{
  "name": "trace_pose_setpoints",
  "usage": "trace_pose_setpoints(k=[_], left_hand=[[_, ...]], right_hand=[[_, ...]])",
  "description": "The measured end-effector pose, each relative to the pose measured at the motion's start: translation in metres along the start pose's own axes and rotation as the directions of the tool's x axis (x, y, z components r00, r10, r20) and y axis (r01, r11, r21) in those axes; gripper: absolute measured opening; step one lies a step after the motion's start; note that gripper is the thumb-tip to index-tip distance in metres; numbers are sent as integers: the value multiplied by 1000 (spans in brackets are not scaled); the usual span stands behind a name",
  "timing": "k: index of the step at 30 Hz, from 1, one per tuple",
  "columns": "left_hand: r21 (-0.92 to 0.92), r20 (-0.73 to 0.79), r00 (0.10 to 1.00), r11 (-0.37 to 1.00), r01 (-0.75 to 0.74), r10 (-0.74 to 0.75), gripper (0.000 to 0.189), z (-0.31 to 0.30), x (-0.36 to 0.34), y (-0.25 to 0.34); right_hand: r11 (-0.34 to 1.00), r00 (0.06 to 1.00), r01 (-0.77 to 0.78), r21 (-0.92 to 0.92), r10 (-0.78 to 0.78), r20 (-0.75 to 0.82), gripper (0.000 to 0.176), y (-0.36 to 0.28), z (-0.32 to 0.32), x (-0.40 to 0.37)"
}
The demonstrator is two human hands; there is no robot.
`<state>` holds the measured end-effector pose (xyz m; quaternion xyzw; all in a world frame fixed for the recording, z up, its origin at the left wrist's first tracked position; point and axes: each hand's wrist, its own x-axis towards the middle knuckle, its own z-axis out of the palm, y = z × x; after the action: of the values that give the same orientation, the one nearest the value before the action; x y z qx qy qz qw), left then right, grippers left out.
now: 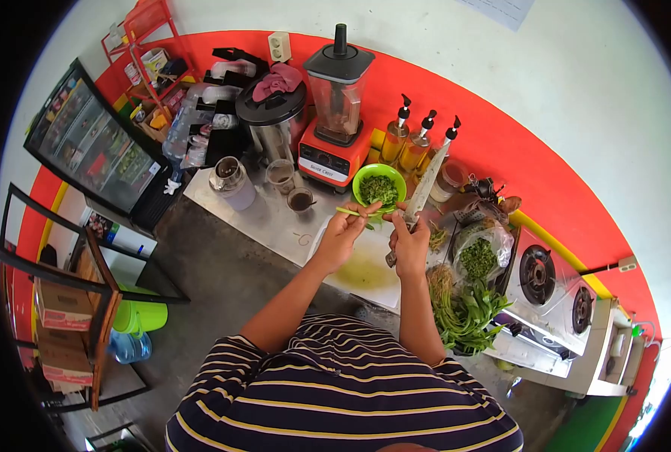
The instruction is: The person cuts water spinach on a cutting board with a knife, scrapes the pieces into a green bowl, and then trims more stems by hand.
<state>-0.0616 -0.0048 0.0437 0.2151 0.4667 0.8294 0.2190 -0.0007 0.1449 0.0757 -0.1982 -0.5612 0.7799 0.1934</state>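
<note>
Between finger and thumb, my left hand [338, 239] pinches a thin green stalk [358, 213] over the near side of a green bowl [399, 183] of chopped greens [378, 189]. My right hand [410, 245] is closed around the handle of a large knife [429, 179], whose blade points up and away to the right. The right fingertips are close to the stalk's end; whether they touch it is unclear. Below the hands lies a white cutting board [366, 280] with a green stain. Leafy greens with stems [467, 313] lie to the right of the board.
Behind the bowl stand a red blender [335, 143] and pump bottles [413, 153]. Jars and cups, including a dark-filled cup [300, 200], are at the left. A plastic bag of greens [480, 256] and a gas stove [550, 282] are at the right.
</note>
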Motion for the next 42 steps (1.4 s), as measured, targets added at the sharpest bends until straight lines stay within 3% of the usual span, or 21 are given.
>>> trace_pose_setpoints(k=[2,8,10,11,13,17,19,21,23,25,29,33,36,42], left_hand=[[-6,60,998,999,37,-37,10,-2,-7,9],[204,359,933,974,-98,18,10,-7,-13,37],[315,435,891,949,-12,-133,15,-17,-11,40],[310,456,880,951,-14,-136,15,-21,-10,41],[243,491,806,940,238,-331,24,-29,-6,46],[211,624,684,924,317,-378,40,-32,5,56],[255,594,706,922,290,-387,50,-25,12,57],[253,577,725,927,278,-375,44,-10,14,49],[325,497,786,919,225,-368,34,2,17,35],[299,496,784,921,249,-373,33,13,14,26],[270,461,807,924,269,-369,34,15,3,18],[274,495,754,901,335,-431,31,9,-9,8],[272,459,767,893,360,-449,28,9,-19,-2],[303,471,796,917,259,-381,25,1,-32,-5]], right_hand=[[1000,999,1,-15,-1,-40,27,3,8,-8],[999,988,52,5,-51,-146,27,4,20,-20],[996,982,82,46,-73,-177,29,-5,21,-26],[996,979,89,31,-82,-187,29,-12,19,-31],[994,970,109,13,-104,-221,30,-19,16,-38],[991,953,119,-57,-130,-274,36,-26,5,-51],[990,945,131,-50,-139,-296,38,-32,5,-61],[974,938,134,-185,-185,-294,48,-38,10,-71],[969,923,157,-190,-212,-322,47,-33,10,-79],[970,950,24,-241,-97,-297,43,-25,7,-84],[958,900,92,-273,-198,-389,33,-18,18,-100],[928,860,25,-373,-209,-465,30,3,17,-117],[952,841,3,-306,-168,-515,28,14,18,-131],[945,830,-14,-326,-171,-531,17,30,18,-144]])
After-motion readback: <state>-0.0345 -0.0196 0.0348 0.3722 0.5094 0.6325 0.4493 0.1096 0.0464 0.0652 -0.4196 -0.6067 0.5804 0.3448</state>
